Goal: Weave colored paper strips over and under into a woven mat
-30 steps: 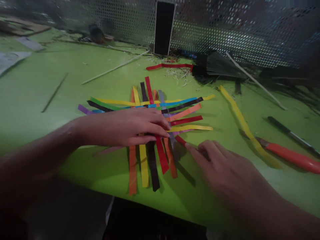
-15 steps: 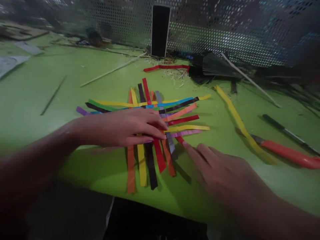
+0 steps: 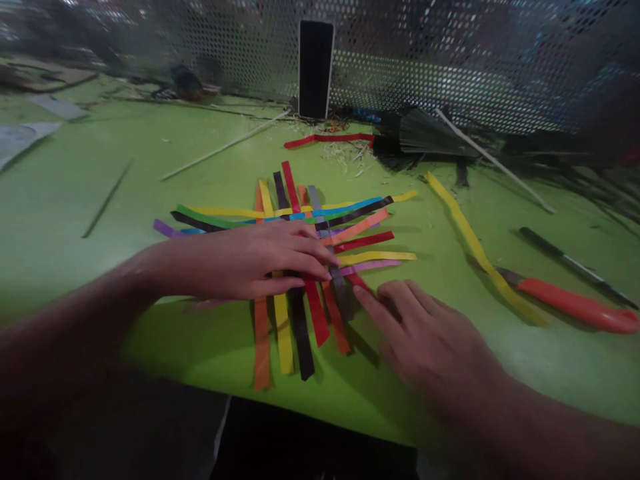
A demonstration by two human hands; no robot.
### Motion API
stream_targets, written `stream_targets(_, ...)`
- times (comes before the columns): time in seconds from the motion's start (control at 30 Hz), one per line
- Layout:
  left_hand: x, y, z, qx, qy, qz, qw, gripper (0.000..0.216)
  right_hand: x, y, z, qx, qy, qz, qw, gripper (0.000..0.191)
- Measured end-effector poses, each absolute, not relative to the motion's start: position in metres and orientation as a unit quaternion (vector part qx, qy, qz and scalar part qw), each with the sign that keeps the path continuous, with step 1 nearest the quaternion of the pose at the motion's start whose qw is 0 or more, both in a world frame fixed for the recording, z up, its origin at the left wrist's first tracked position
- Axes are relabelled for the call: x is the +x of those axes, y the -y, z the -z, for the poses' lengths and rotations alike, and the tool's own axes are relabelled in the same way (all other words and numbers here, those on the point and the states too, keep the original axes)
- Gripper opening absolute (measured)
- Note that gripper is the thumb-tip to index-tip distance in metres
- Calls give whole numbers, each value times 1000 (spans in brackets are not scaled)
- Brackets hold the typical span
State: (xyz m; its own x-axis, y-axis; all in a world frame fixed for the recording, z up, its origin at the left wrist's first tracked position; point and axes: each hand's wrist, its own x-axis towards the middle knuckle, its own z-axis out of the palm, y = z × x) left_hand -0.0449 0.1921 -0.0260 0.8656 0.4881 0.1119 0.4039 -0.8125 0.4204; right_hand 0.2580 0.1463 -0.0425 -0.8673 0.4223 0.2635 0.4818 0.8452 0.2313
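Note:
Colourful flat strips lie interlaced in a woven mat on the green table. My left hand (image 3: pixel 255 257) rests palm down across the weave with fingers stretched out, covering its middle and left part. At the lower right of the weave, my right hand (image 3: pixel 430 330) has curled fingers and grips a short red strip (image 3: pixel 359 281) at its near end; the thumb is hidden. Beside that strip are a pink strip (image 3: pixel 373 265) and a grey strip (image 3: pixel 341 293). Orange (image 3: pixel 261 340), yellow (image 3: pixel 283 333) and black (image 3: pixel 303 337) strip ends hang toward the table's front edge.
A loose yellow strip (image 3: pixel 467 230) crosses the blade of an orange-handled knife (image 3: pixel 575 303) at right, near a dark pen-like tool (image 3: pixel 575 263). Behind stand a phone-like dark slab (image 3: pixel 315 70) and a perforated metal screen (image 3: pixel 430 67). A red strip (image 3: pixel 330 138) lies among shavings.
My right hand has shifted slightly left with the red strip, its index fingertip now closer to the weave. The left hand stays on the strips. The view has tilted a little.

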Motion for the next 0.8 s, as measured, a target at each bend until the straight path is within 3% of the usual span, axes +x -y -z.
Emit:
stream_targets(0.47, -45, -193, 28, 946, -240, -109, 191, 36, 251, -151, 45, -249, 948, 152, 127, 39)
stream_targets(0.8, -46, -193, 29, 942, -249, -103, 197, 36, 250, -152, 44, -282, 943, 106, 143, 26)
